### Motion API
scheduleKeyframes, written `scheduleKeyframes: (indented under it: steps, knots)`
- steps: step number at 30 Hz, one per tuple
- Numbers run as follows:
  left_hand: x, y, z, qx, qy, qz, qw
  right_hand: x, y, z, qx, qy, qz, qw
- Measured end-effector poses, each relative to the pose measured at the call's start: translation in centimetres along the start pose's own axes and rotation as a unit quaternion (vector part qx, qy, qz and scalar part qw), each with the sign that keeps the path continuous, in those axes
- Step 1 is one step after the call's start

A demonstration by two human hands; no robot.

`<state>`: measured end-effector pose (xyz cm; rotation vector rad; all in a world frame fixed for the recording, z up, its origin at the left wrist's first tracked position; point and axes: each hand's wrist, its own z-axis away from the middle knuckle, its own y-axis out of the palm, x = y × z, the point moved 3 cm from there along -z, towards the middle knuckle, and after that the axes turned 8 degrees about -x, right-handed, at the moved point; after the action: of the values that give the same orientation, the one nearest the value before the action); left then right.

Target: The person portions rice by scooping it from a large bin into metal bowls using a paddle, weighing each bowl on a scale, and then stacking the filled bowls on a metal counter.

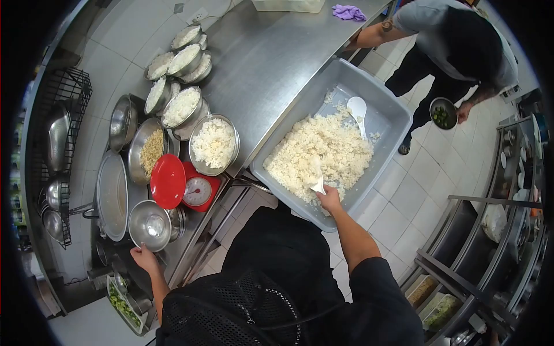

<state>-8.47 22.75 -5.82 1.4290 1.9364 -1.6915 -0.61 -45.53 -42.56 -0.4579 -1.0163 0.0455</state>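
My right hand (329, 199) is closed round the handle of a white rice paddle (318, 183), whose blade is partly buried in rice. That cooked rice (323, 147) fills much of a big grey tub (392, 130), where a second white paddle (357, 109) lies on top. At the left, my left hand (145, 257) grips the rim of a bare steel bowl (150, 225). Beside this bowl stands a kitchen scale (199, 190) with a red pan (168, 181). Just behind the scale is a steel bowl heaped with white rice (214, 143).
Several rice-filled bowls (183, 107) are stacked along the steel table (254, 63). A bowl of brownish crumbs (151, 151) and a large metal basin (112, 196) stand left. A co-worker (461, 49) holds a bowl with green pieces (443, 113). Purple gloves (348, 12) lie at the back.
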Motion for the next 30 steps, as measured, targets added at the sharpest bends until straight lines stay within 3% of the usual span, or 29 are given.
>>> scheduleKeyframes:
  steps: [1,3,6,9,13,16,18,19,20,21,23,24,27,30]
  knots:
    - [-1.2,-0.3,1.0,0.002,0.004,0.000,1.000,-0.1,0.4,-0.3,0.010,0.003,-0.034,0.999]
    - [-5.2,-1.8,4.4,-0.019,-0.096,0.040,0.994,1.8,-0.5,0.3,0.029,0.038,-0.073,0.996]
    - [-3.8,-2.9,4.0,-0.085,-0.087,0.096,0.988,4.0,-0.9,1.4,0.044,0.069,-0.129,0.988]
    - [-11.0,-2.9,7.4,-0.123,-0.086,0.191,0.970,4.8,-1.1,2.4,0.037,0.063,-0.151,0.986]
    - [-17.1,2.7,11.1,0.069,0.097,0.265,0.957,8.0,-3.4,4.3,0.028,0.059,-0.152,0.986]
    - [-21.8,8.4,19.6,0.237,0.092,0.277,0.926,10.4,-5.8,5.4,0.001,0.036,-0.163,0.986]
    - [-22.6,12.7,24.6,0.397,0.056,0.311,0.862,12.5,-8.1,6.5,-0.010,0.020,-0.169,0.985]
    - [-22.7,14.5,26.8,0.431,0.066,0.301,0.848,13.5,-9.3,7.1,-0.019,0.007,-0.179,0.984]
    - [-21.7,17.1,28.7,0.441,0.049,0.285,0.850,13.2,-10.4,6.8,-0.036,-0.070,-0.137,0.987]
    - [-19.9,19.9,29.4,0.460,0.059,0.151,0.873,13.7,-11.2,7.5,-0.044,-0.065,-0.133,0.988]
    - [-20.7,22.9,31.7,0.485,0.010,0.152,0.861,16.6,-13.3,9.5,-0.096,-0.135,-0.051,0.985]
    - [-21.1,24.2,32.5,0.496,0.009,0.152,0.855,17.4,-13.7,10.2,-0.111,-0.148,0.065,0.981]
    - [-21.9,27.2,34.9,0.523,-0.009,0.120,0.844,18.0,-10.8,12.3,-0.157,-0.203,0.195,0.947]
    - [-21.9,29.0,36.9,0.576,-0.038,0.118,0.808,19.2,-7.4,13.7,-0.090,-0.177,0.188,0.962]
